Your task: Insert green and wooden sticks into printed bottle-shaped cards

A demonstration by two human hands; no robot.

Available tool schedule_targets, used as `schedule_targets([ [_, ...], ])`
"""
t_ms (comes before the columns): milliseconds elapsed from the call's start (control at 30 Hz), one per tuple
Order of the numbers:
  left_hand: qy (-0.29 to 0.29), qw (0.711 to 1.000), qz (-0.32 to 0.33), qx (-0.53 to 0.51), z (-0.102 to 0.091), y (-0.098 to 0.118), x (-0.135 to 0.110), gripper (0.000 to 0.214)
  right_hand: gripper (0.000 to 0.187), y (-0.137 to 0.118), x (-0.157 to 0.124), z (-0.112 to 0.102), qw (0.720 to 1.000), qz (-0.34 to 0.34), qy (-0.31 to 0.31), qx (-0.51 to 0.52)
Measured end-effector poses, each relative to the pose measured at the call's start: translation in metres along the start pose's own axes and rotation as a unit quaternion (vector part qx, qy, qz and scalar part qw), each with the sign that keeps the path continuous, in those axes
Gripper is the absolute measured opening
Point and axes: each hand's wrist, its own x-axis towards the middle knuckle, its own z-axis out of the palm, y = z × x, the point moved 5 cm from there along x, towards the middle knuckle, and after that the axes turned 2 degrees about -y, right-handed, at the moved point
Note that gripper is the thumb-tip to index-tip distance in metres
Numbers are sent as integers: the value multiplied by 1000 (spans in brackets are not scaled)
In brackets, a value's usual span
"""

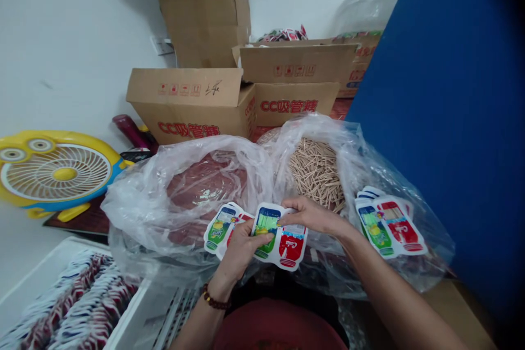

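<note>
Just in front of me, a jar-shaped twin packet (292, 249) with a green half and a red "Cola" half is between both hands. My left hand (240, 254) is closed on its left side, thumb over the green half. My right hand (314, 215) pinches its upper edge near the middle; whether it also holds something small is hidden. Behind my left hand another similar packet (216, 234) sticks out, partly covered. To the right, a small pile of the same packets (404, 232) lies on clear plastic.
Beyond my hands an open plastic bag holds many thin beige sticks (315, 169). A second plastic bag (135, 197) spreads to its left. A white crate (24, 270) with rows of packets, a yellow fan (65, 174), cardboard boxes (184, 90) and a blue panel (443, 120) surround the place.
</note>
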Motion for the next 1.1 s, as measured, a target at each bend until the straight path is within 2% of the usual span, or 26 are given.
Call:
schedule_targets([
  [267,-2,1000,-18,-1,-4,-3,-2,24,35,7,3,6,1000,-10,-6,11],
  [533,-15,999,-35,-3,-7,-4,-5,29,30,8,-1,7,999,-29,-7,-22],
  [833,1,999,-38,-9,-7,-4,-7,30,31,11,-3,7,999,-37,10,-2],
  [1000,-26,1000,-7,4,-1,2,-6,35,28,9,-1,13,999,-36,7,0],
  [1100,-2,999,21,39,-1,6,-4,34,25,11,-3,14,999,-33,17,33],
])
